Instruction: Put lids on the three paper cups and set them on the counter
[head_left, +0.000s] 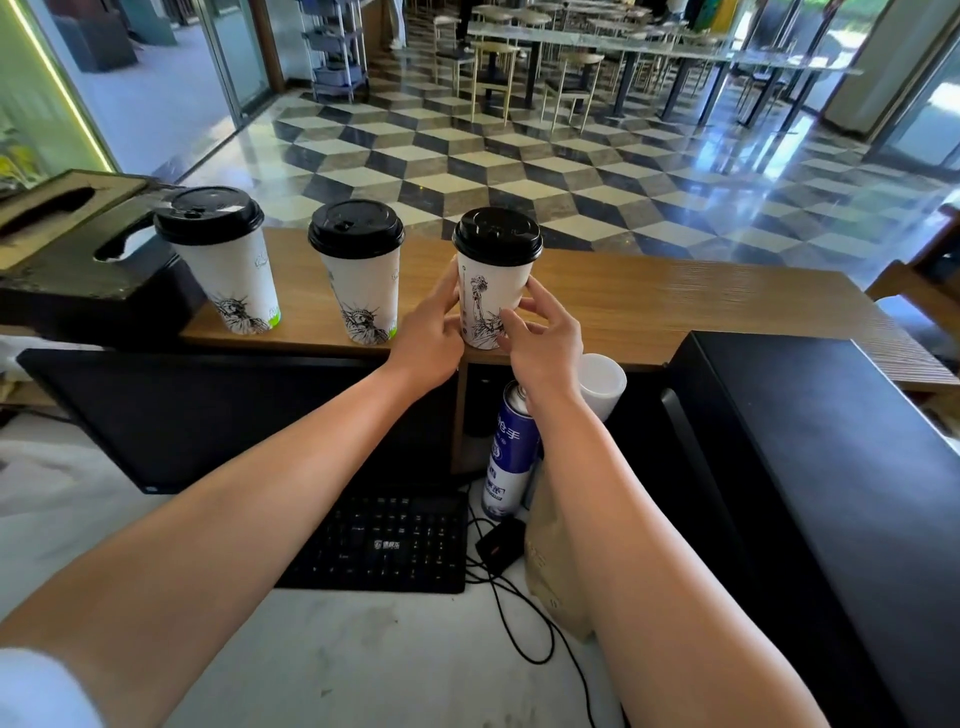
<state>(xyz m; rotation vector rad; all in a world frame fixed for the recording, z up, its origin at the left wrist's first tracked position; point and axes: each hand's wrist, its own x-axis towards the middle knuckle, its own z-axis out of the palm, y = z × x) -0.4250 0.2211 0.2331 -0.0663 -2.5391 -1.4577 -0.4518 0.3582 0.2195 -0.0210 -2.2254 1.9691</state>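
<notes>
Three white paper cups with black lids stand in a row on the wooden counter (675, 296). The left cup (228, 270) and the middle cup (361, 280) stand alone. The right cup (491, 280) stands near the counter's front edge, lid (497, 236) on. My left hand (431, 327) grips its left side and my right hand (540, 338) touches its right side with spread fingers. The cup's bottom looks to rest on the counter.
A dark tissue box (78, 249) sits at the counter's left end. Below the counter are a black keyboard (384, 540), a blue spray can (511, 452), a white cup (602, 384), a brown paper bag (556, 561), cables and a black cabinet (831, 467).
</notes>
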